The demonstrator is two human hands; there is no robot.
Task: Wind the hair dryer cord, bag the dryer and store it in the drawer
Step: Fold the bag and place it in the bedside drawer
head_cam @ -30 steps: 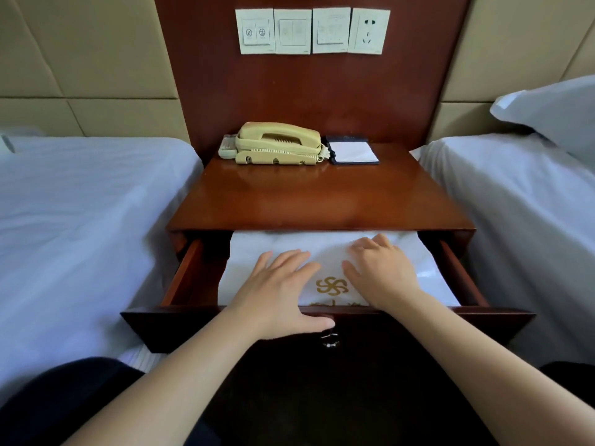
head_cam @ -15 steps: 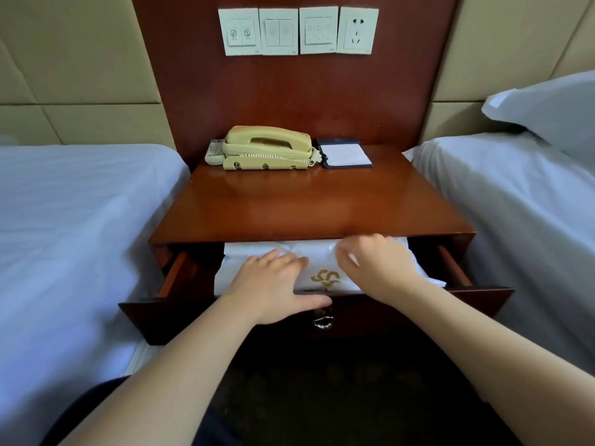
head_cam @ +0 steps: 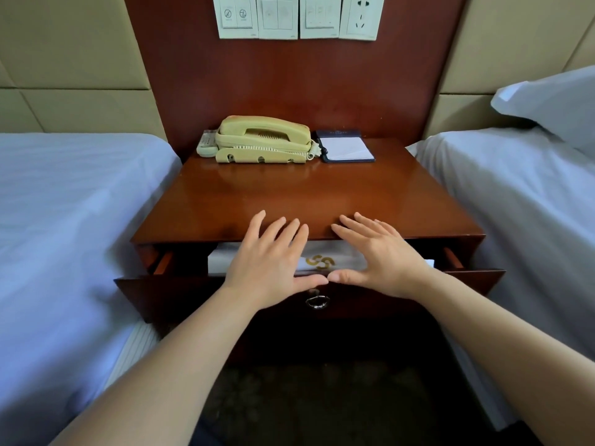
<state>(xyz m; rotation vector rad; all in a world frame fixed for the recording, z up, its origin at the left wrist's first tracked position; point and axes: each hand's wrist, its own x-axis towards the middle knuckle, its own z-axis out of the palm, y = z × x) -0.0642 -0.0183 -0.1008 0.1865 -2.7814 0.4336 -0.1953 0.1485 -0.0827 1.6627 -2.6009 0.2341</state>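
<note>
bedside drawer (head_cam: pixel 180 294), white bag (head_cam: pixel 222 257) partly behind left hand (head_cam: pixel 270 268)

A cream telephone (head_cam: pixel 262 140) sits just beside a notepad (head_cam: pixel 347 148).

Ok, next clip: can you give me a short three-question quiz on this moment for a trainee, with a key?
1. True or false: the drawer holding the white bag is fully shut.
2. Pick one: what lies right of the telephone on the nightstand? A) notepad B) cup C) lamp
3. Fill the gap: the left hand and right hand have their fingers ____, gripping nothing.

Key: 1 false, it is partly open. 2 A. 3 straight.
</note>
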